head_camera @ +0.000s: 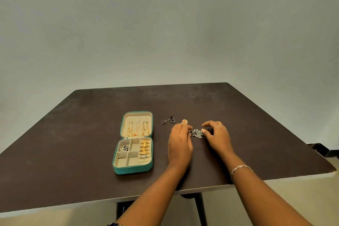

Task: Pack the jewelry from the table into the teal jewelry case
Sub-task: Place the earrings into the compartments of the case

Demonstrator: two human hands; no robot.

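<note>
The teal jewelry case (133, 169) lies open on the dark table (73, 134). Gold chains hang in its lid, and gold rings and a silver piece sit in its cream compartments. To its right, a grey leaf-shaped ornament (197, 132) rests on the table between my hands. My left hand (179, 143) pinches its left end with the fingertips. My right hand (217, 136) touches its right side with thumb and finger. A small gold piece (184, 121) shows just beyond my left fingers. A pair of dark earrings (167, 120) lies farther back.
The table's front edge (201, 188) runs under my forearms. A thin silver bracelet (241, 169) circles my right wrist. A plain pale wall rises behind the table. The floor shows at the right.
</note>
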